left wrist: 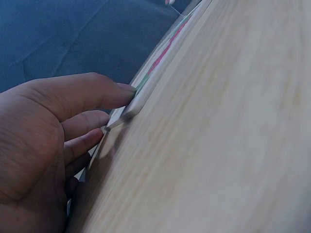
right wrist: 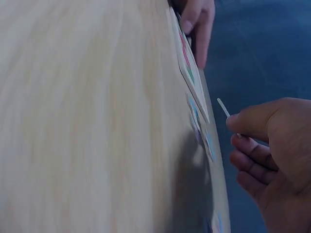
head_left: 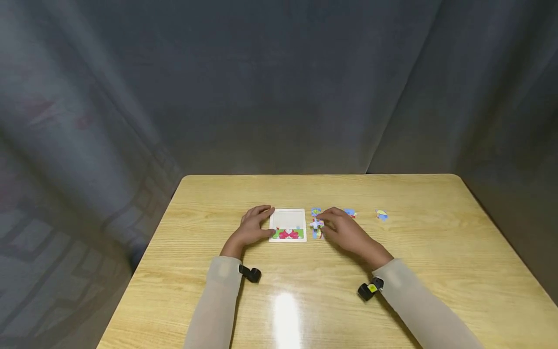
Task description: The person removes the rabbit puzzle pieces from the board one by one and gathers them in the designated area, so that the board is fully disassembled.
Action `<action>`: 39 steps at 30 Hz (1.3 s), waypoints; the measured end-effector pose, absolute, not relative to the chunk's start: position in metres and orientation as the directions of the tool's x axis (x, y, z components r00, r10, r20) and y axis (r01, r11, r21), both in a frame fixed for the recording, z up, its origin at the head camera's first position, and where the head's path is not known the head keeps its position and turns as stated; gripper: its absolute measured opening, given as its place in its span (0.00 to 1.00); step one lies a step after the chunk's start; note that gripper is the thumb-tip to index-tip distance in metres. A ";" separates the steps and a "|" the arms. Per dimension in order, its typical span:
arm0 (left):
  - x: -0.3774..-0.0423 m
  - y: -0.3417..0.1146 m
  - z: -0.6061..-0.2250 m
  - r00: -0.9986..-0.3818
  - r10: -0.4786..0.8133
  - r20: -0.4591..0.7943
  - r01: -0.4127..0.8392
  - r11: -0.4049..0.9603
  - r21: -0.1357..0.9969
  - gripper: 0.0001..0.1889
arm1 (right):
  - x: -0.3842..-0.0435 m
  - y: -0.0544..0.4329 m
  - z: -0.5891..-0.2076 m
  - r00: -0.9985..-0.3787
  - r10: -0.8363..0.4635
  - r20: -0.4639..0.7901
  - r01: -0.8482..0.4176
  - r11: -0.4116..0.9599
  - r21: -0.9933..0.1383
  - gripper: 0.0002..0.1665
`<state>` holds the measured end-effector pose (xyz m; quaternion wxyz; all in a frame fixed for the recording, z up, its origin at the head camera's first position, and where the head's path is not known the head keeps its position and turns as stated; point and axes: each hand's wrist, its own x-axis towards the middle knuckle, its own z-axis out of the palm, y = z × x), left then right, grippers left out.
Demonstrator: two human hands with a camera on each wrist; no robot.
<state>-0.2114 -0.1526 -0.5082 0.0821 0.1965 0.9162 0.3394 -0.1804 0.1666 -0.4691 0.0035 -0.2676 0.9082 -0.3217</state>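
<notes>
A square white puzzle tray (head_left: 288,211) lies on the table, its near rows filled with a green strip and pink-red shapes, its far part bare. My left hand (head_left: 252,228) is spread at the tray's left side, the thumb (left wrist: 119,94) resting on its rim and the other fingers along the edge. My right hand (head_left: 346,231) pinches a puzzle piece (right wrist: 223,107) between thumb and fingers, held up off the table and seen edge-on in the right wrist view. Beneath and beside that hand lie several loose blue puzzle pieces (head_left: 316,212), partly covered by the fingers.
Farther right on the wooden table (head_left: 279,191) lie two more pieces: a blue one (head_left: 350,212) just behind the right hand and a blue-and-yellow one (head_left: 381,214). A dark grey curtain (head_left: 279,97) hangs behind the table.
</notes>
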 end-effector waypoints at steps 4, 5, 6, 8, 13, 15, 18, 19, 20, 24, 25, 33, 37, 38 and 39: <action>-0.212 -0.152 -0.509 -0.909 0.416 -0.019 0.301 0.689 0.659 0.38 | -0.177 0.190 -0.464 -0.867 -0.473 0.158 -0.470 0.671 -0.573 0.21; -0.212 -0.152 -0.509 -0.910 0.415 -0.020 0.299 0.688 0.661 0.38 | -0.177 0.195 -0.463 -0.869 -0.472 0.151 -0.467 0.680 -0.564 0.21; -0.212 -0.152 -0.509 -0.910 0.414 -0.015 0.301 0.686 0.662 0.38 | -0.176 0.201 -0.462 -0.870 -0.471 0.146 -0.466 0.688 -0.556 0.21; -0.213 -0.152 -0.510 -0.910 0.415 -0.013 0.302 0.683 0.666 0.38 | -0.174 0.212 -0.460 -0.872 -0.470 0.136 -0.463 0.702 -0.541 0.22; -0.214 -0.150 -0.511 -0.909 0.417 -0.016 0.305 0.688 0.659 0.38 | -0.169 0.241 -0.460 -0.872 -0.468 0.142 -0.468 0.716 -0.518 0.23; -0.214 -0.150 -0.511 -0.909 0.416 -0.013 0.305 0.688 0.659 0.38 | -0.167 0.252 -0.462 -0.873 -0.464 0.150 -0.471 0.722 -0.508 0.22; -0.215 -0.149 -0.511 -0.909 0.416 -0.011 0.305 0.686 0.661 0.39 | -0.163 0.266 -0.463 -0.877 -0.451 0.164 -0.470 0.738 -0.484 0.21; -0.215 -0.149 -0.511 -0.910 0.415 -0.012 0.304 0.686 0.661 0.39 | -0.162 0.270 -0.464 -0.881 -0.443 0.167 -0.465 0.745 -0.478 0.21; -0.216 -0.148 -0.510 -0.909 0.416 -0.011 0.305 0.685 0.662 0.39 | -0.160 0.274 -0.465 -0.884 -0.437 0.167 -0.460 0.752 -0.472 0.20; -0.217 -0.148 -0.510 -0.912 0.409 -0.023 0.295 0.696 0.655 0.39 | -0.154 0.288 -0.469 -0.898 -0.411 0.159 -0.435 0.772 -0.463 0.20; -0.217 -0.148 -0.510 -0.913 0.407 -0.022 0.295 0.696 0.654 0.39 | -0.152 0.291 -0.470 -0.899 -0.408 0.161 -0.434 0.774 -0.461 0.20; -0.217 -0.149 -0.510 -0.912 0.409 -0.028 0.295 0.703 0.647 0.39 | -0.143 0.308 -0.474 -0.888 -0.413 0.201 -0.458 0.776 -0.433 0.20; -0.217 -0.148 -0.509 -0.913 0.407 -0.033 0.289 0.701 0.652 0.39 | -0.142 0.313 -0.476 -0.892 -0.399 0.211 -0.452 0.787 -0.421 0.20; -0.217 -0.148 -0.509 -0.912 0.408 -0.032 0.290 0.700 0.653 0.39 | -0.142 0.314 -0.476 -0.894 -0.398 0.208 -0.449 0.788 -0.422 0.20; -0.218 -0.148 -0.509 -0.912 0.409 -0.031 0.291 0.699 0.653 0.39 | -0.142 0.315 -0.476 -0.895 -0.394 0.210 -0.447 0.790 -0.420 0.21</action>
